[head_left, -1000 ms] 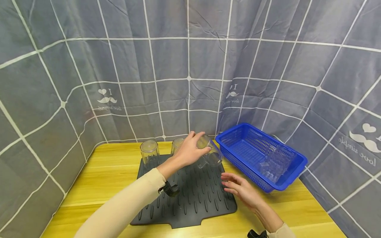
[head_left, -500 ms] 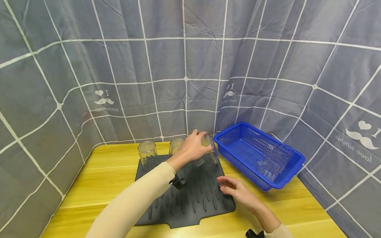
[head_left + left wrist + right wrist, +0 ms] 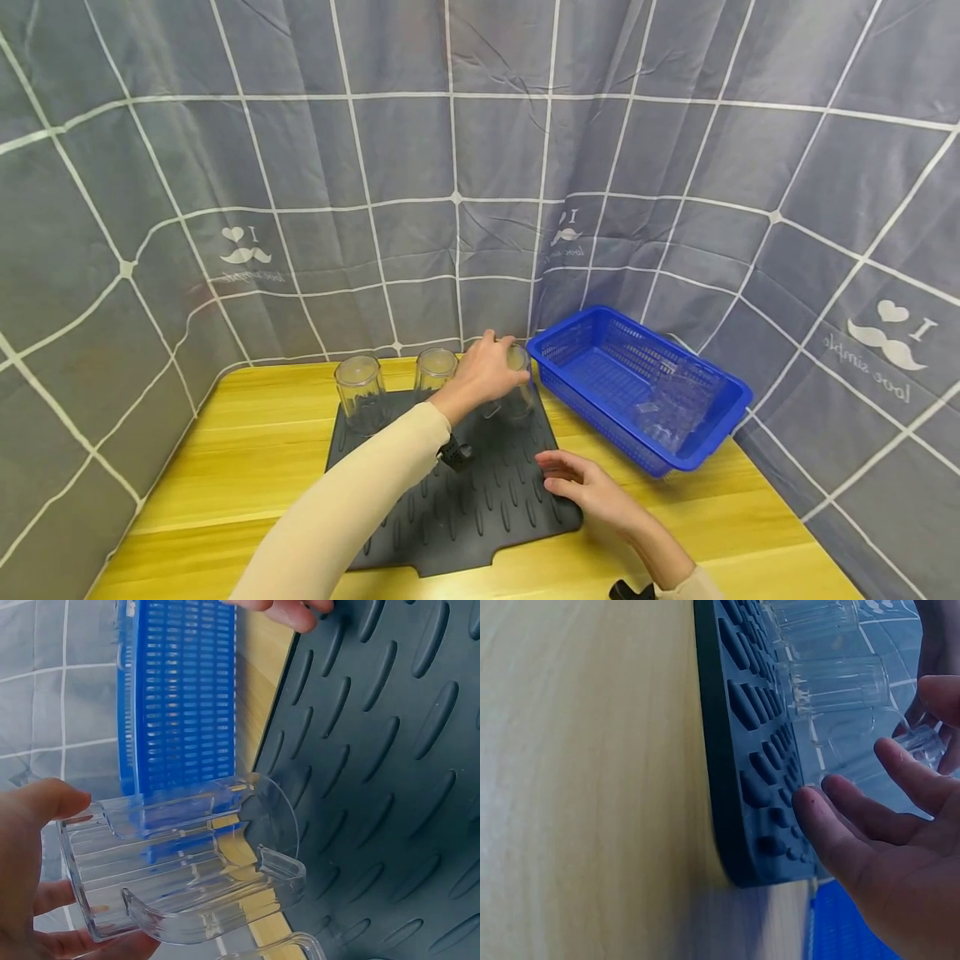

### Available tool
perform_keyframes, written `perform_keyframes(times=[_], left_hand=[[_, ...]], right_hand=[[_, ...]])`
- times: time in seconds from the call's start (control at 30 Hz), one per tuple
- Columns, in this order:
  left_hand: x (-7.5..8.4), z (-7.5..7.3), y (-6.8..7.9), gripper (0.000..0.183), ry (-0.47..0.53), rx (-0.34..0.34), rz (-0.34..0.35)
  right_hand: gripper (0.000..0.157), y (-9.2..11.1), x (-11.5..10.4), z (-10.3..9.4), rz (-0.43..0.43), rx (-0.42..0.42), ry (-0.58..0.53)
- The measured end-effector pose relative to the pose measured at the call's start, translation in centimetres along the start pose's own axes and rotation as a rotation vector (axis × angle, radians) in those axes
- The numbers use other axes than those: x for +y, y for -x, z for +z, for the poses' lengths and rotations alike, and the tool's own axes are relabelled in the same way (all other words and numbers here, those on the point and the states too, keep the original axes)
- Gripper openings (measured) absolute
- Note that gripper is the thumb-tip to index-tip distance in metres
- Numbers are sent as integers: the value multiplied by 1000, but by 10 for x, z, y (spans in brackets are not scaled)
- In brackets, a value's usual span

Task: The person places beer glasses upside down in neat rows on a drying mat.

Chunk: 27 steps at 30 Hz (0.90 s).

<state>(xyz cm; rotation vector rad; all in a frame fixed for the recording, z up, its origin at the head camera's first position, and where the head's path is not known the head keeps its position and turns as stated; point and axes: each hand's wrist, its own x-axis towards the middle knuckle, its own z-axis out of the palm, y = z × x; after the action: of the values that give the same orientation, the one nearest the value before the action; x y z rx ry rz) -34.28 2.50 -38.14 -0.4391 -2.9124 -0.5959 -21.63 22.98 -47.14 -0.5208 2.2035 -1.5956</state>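
Head view: the left hand (image 3: 486,372) is clamped on a clear mug (image 3: 519,402) at the black mat's (image 3: 468,517) far right corner. A middle mug (image 3: 435,371) and a left mug (image 3: 361,392) stand along the mat's far edge. A blue basket (image 3: 600,421) sits right of the mat.

Left wrist view: thumb and fingers grip the mug's base end; its open end faces the mat.

Right wrist view: the right hand (image 3: 900,840) is beside the mat, fingers apart.

Left hand (image 3: 482,372) grips farther forward; right hand (image 3: 591,492) curves loosely.
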Motion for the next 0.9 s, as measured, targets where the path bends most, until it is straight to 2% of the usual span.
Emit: perform_keyframes(times=[0.27,0.67,0.9], left_hand=[[-2,7,-7,70,-39,-7,-28],[-6,11,-13,69,-78,-25,-26],[-6,14,-14,68,-64,-26,-29]], right_hand=[[46,1,4,-1,-3,5,-12],[45,0,6,0,-8,18,-4],[45,0,6,1,-22,8,-37]])
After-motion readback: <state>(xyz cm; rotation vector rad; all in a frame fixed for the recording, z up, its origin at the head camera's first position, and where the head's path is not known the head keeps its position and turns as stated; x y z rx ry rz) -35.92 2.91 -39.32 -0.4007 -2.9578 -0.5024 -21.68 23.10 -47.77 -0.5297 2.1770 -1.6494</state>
